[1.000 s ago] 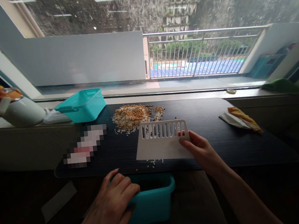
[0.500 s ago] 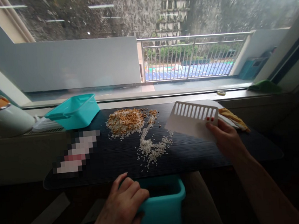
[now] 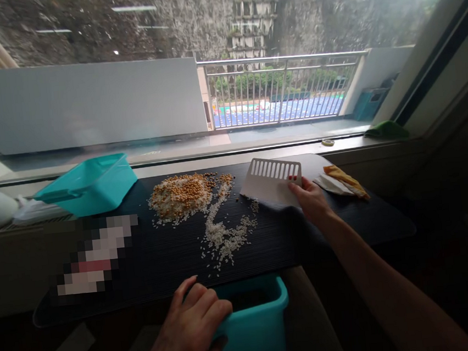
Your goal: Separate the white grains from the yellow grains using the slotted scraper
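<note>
My right hand [image 3: 313, 198] is closed on the near right edge of a flat white slotted scraper [image 3: 266, 189]. The scraper is tilted over the dark tabletop, its left corner close to loose grains; I cannot tell if it touches the table. My left hand [image 3: 190, 323] grips the left rim of a teal plastic bin [image 3: 257, 333] below the table's front edge. Most of the bin's inside is in shadow. Left of the scraper, white rice [image 3: 223, 237] lies scattered in a curved trail. Behind it sits a heap of rice and yellow beans [image 3: 182, 194].
A second teal bin [image 3: 95, 191] stands at the table's back left, above a blurred-out flat item [image 3: 101, 254]. A yellow and white cloth [image 3: 344, 181] lies at the right. Window glass and its sill [image 3: 232, 159] bound the far side.
The view has swung to the right. My right hand has carried the scraper farther off toward the window side and lower over the tabletop. My left hand stays on the bin rim.
</note>
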`<state>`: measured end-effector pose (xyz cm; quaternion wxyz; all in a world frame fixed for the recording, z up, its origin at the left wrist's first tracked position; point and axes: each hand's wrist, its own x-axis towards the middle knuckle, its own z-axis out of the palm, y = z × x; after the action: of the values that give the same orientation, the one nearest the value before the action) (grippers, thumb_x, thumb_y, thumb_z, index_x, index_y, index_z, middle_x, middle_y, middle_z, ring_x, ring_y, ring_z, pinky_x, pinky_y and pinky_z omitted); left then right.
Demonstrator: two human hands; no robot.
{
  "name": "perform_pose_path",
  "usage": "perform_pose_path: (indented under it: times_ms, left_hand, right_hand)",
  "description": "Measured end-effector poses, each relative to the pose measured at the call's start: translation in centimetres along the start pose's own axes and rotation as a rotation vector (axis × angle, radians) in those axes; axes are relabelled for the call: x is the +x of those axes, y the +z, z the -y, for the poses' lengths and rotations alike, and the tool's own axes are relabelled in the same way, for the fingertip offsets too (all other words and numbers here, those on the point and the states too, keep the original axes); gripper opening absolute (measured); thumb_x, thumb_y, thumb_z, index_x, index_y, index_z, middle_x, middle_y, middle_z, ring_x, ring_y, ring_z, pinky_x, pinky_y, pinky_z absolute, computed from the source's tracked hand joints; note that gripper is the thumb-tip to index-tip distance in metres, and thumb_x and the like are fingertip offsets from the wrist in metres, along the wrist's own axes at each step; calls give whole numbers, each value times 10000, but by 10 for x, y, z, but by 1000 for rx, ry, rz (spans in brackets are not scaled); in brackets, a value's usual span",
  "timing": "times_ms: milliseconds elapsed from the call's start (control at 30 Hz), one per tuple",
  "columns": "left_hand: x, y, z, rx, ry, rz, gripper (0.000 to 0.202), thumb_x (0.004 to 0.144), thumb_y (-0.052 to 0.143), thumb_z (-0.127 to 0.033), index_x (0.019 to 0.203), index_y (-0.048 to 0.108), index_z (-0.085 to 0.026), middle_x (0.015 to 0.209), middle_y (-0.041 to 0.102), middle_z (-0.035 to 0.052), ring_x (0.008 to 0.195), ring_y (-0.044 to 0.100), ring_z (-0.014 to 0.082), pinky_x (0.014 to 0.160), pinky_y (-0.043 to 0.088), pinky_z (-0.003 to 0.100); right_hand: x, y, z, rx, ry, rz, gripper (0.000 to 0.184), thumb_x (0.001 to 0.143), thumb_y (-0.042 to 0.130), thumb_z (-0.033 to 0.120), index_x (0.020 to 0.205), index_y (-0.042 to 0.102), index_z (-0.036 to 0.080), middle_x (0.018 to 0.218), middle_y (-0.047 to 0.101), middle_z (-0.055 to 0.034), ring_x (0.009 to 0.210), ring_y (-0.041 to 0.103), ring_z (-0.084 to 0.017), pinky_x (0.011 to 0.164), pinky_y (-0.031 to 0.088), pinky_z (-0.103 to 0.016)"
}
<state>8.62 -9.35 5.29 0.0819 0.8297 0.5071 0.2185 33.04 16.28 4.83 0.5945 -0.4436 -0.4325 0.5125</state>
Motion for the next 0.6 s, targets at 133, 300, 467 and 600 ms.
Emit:
perform_pose_path:
  times_ms: [133, 300, 467, 600]
  left_hand:
    - [-2, 2, 1, 2, 8, -15, 386, 721, 454, 7, 1013, 498, -243, 886, 553, -17, 891, 507, 196, 1080, 164, 416]
    - [-2, 12, 12, -55, 62, -72, 395, 668, 488, -14, 992, 532, -235, 864, 550, -19, 859, 504, 197, 1067, 143, 393]
    - [-2, 9, 8, -96, 8, -88, 394, 654, 523, -40, 978, 541, -265, 860, 562, -34, 868, 501, 190, 1075, 163, 386]
    - [-1, 0, -2, -81, -79, -18, 416, 656, 525, 1, 974, 529, -268, 889, 563, -38, 920, 505, 185, 1092, 181, 402]
  right_hand:
    - [-19, 11, -1, 2, 42, 69, 324, 557, 781, 359, 835, 673, 231, 668, 697, 33, 655, 643, -176, 658, 497, -291]
    - [-36, 16, -1, 15, 92, 156, 368, 571, 809, 378, 880, 690, 217, 713, 716, 19, 671, 645, -170, 659, 497, -285]
    - [-43, 11, 5, 47, 131, 179, 380, 570, 846, 376, 889, 702, 226, 721, 720, 25, 669, 644, -161, 645, 488, -268]
    - [-44, 1, 12, 50, 122, 152, 378, 565, 864, 367, 885, 712, 236, 722, 721, 23, 663, 649, -169, 646, 496, -273]
